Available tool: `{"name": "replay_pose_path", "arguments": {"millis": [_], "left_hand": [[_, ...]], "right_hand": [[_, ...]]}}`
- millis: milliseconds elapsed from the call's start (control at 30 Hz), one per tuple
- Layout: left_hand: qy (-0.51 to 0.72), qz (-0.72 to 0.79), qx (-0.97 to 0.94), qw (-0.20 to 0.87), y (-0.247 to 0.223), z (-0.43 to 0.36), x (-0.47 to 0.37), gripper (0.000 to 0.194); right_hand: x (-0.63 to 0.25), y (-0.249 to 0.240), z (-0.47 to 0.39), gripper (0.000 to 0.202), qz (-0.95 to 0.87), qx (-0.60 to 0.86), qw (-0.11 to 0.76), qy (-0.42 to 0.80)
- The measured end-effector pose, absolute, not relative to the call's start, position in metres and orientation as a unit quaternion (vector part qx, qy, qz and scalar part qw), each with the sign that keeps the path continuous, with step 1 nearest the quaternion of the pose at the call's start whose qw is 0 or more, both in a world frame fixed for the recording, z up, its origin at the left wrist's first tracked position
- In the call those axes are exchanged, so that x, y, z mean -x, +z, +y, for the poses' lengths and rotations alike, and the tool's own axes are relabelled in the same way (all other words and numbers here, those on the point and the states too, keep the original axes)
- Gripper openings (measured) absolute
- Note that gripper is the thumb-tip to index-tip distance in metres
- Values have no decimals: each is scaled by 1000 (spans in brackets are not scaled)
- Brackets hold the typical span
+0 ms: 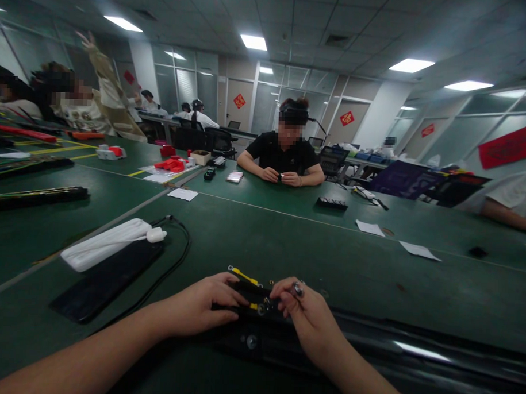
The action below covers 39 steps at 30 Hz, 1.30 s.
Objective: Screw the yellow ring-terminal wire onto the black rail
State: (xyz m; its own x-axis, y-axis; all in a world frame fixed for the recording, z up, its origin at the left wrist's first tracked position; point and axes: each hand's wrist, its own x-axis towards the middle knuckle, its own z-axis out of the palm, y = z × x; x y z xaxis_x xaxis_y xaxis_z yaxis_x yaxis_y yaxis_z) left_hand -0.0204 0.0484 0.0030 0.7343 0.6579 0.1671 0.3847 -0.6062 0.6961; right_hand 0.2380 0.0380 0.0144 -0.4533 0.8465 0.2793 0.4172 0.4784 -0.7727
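Observation:
A long glossy black housing (pixel 396 345) lies along the near edge of the table. Over its left end, my left hand (pixel 207 303) is closed round a black part, fingers on top and thumb on the near side. A short yellow wire (pixel 245 275) with ring terminals lies just beyond my left fingers. Between my hands, a second yellow-sleeved ring terminal (pixel 259 307) sits near small metal hardware. My right hand (pixel 302 310) is pinched beside it; a shiny metal piece (pixel 297 288) shows among the fingers, its kind unclear. A round screw head (pixel 251 341) shows on the housing below.
To the left lie a white power strip (pixel 106 243), a dark flat slab (pixel 107 280) and a black cable (pixel 186 246). Across the green table, a person (pixel 286 146) handles a small dark item. Red parts (pixel 169 164) and a black block (pixel 332 203) lie farther off.

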Motion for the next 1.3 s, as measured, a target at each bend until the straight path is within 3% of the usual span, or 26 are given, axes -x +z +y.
{"name": "replay_pose_path", "arguments": {"millis": [1300], "left_hand": [[204, 294, -875, 325, 5, 48, 19, 27]], "right_hand": [[-238, 10, 41, 25, -793, 395, 340, 315]]}}
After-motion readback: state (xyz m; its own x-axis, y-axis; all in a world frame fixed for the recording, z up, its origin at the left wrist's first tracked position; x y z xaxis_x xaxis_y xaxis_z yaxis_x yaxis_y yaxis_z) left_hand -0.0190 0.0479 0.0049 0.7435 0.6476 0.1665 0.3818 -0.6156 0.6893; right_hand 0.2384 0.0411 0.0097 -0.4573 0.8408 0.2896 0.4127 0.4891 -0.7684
